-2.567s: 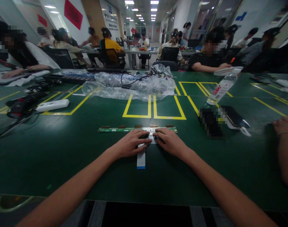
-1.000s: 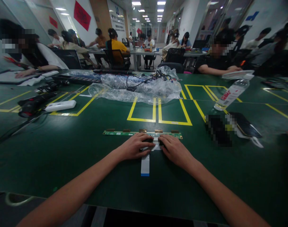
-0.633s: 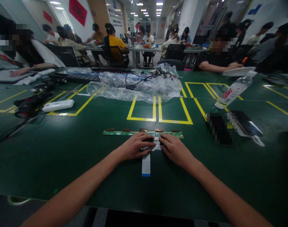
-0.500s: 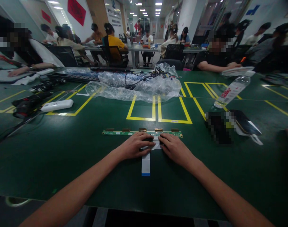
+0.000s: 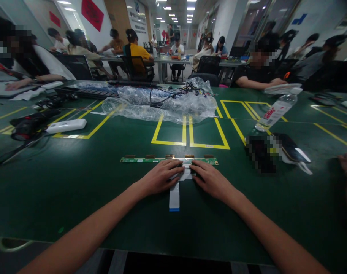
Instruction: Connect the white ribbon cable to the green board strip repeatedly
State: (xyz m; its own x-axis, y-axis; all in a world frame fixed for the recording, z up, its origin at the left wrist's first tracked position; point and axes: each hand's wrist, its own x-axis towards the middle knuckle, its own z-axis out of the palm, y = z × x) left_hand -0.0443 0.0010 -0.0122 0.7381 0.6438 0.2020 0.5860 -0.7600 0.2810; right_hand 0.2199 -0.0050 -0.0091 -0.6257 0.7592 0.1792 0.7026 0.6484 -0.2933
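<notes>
A long, narrow green circuit board [image 5: 144, 160] lies crosswise on the table, with several copper-coloured tabs along its far edge. From its middle a white flat ribbon cable [image 5: 174, 196] runs toward me, folded near the board and ending in a blue strip. My left hand [image 5: 161, 176] has its fingers closed over the left side of the cable where it meets the board. Opposite it, my right hand [image 5: 209, 177] has bent fingertips on the cable's right side at the same spot. The fingers partly hide the connector, so I cannot tell how the cable sits in it.
Crumpled clear plastic wrap [image 5: 173, 106] with black cables lies at the back. On the right are a tilted water bottle [image 5: 277, 110] and a phone [image 5: 293, 148]. A white device [image 5: 66, 126] lies at left. Yellow tape [image 5: 169, 143] marks the green table [image 5: 105, 160]. Other people sit around.
My left hand's fingers have drawn in slightly closer together at the cable. My right hand stays nearly where it was. The whole view has shifted a little.
</notes>
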